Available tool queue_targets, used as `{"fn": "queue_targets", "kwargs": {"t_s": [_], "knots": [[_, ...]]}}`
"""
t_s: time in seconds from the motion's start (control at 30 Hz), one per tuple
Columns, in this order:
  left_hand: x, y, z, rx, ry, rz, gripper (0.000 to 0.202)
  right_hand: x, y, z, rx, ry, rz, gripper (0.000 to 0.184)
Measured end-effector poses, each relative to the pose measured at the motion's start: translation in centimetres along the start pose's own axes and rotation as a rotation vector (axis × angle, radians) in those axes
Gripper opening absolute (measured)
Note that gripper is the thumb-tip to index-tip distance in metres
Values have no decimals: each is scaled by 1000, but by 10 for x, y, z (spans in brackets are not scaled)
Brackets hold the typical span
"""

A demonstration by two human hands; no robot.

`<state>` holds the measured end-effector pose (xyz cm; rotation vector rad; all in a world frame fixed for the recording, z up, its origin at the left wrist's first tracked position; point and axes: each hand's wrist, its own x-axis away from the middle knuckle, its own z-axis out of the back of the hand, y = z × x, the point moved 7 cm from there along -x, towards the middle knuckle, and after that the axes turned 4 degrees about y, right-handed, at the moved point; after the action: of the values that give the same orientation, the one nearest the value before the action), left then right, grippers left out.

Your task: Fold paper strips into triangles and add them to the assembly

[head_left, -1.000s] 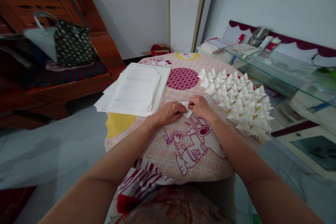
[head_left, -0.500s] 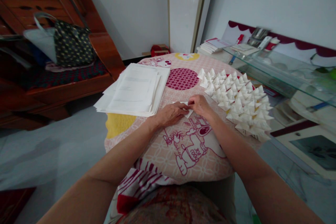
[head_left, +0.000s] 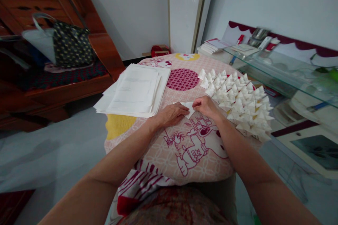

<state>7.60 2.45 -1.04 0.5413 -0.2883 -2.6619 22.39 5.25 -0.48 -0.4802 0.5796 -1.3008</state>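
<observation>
A small white folded paper piece lies on a pink cartoon-print cloth that covers the surface in front of me. My left hand presses flat on the paper's left part, fingers together. Pinching the paper's right edge is my right hand, its fingers curled. Just right of that hand sit several white folded paper triangles in rows. A stack of white sheets lies to the left of my left hand.
A glass-topped table with books and small items stands at right. A wooden bench with a dotted dark bag is at left. A white panel leans on the far wall. Grey floor lies at left.
My right hand has slid a little to the right along the paper piece, showing more of its white top. The left hand stays pressed in place.
</observation>
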Motion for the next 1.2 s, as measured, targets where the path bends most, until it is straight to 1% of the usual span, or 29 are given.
{"fn": "queue_targets", "kwargs": {"t_s": [0.2,0.27,0.43,0.63,0.73,0.83,0.9,0.93,1.0,1.07,1.2], "knots": [[0,1,1,3,-6,15,34,0,-4,-4,60,-66,-50,7],[0,1,2,0,-4,17,35,0,-5,-4,59,-80,-53,7],[0,0,0,-3,-13,16,34,-1,-2,1,131,-65,-84,8],[-1,1,0,6,-5,-3,33,-6,18,8,233,40,-177,6],[-2,2,1,10,12,-6,33,-8,27,10,286,109,-205,13],[-2,1,2,13,15,2,35,-4,27,16,342,219,-195,20],[-3,1,2,9,9,6,35,2,23,17,332,255,-159,23],[-3,1,2,7,8,6,35,6,19,16,312,246,-137,24],[-3,1,2,4,5,6,34,14,12,9,270,181,-101,25],[-3,0,2,-3,2,10,34,22,6,1,248,88,-97,27],[-4,-1,0,-11,0,21,33,38,-6,-11,211,-12,-123,28]]}}
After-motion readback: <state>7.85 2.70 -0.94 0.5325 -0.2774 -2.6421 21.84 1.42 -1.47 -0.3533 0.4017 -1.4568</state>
